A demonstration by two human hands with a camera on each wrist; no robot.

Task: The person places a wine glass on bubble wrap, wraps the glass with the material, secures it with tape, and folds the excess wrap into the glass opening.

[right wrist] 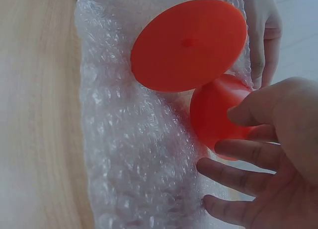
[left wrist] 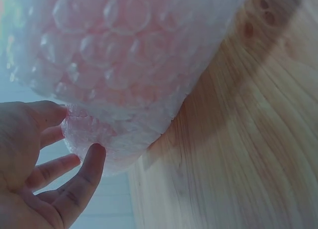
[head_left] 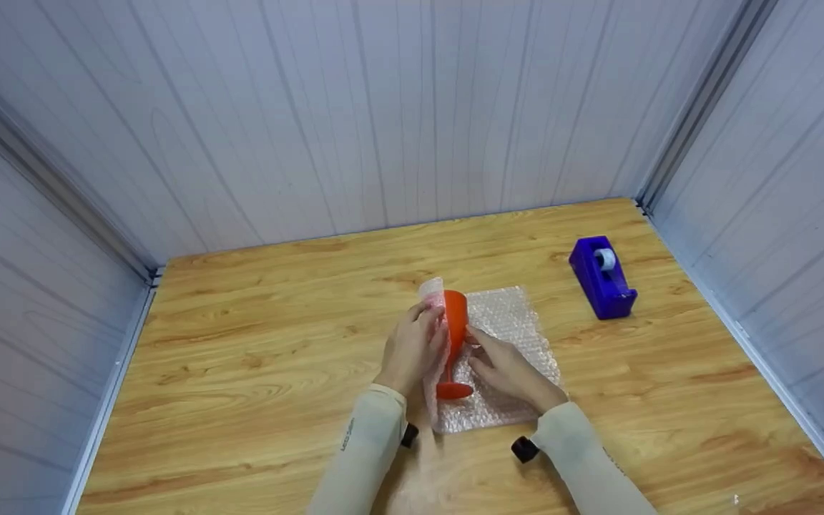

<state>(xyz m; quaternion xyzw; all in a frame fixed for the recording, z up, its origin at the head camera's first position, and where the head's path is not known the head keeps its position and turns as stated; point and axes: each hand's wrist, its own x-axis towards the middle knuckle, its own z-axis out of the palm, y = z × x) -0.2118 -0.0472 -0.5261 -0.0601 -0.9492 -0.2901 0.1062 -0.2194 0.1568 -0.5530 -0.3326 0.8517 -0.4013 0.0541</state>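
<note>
An orange plastic goblet (head_left: 457, 315) lies on a sheet of bubble wrap (head_left: 508, 322), its round foot (right wrist: 189, 45) toward the person. The wrap's left part is raised and folded against the goblet's left side. My left hand (head_left: 412, 347) holds this raised wrap (left wrist: 124, 50) against the bowl, fingers near its edge; in the left wrist view the wrap hides most of the goblet. From the right, my right hand (head_left: 508, 365) holds the bowl (right wrist: 218, 112) between thumb and index finger, while its other fingers extend loosely over the wrap.
A blue tape dispenser (head_left: 601, 279) with a roll of clear tape stands at the right back of the wooden table (head_left: 262, 357). Pale panel walls (head_left: 398, 107) enclose the table at the back and both sides.
</note>
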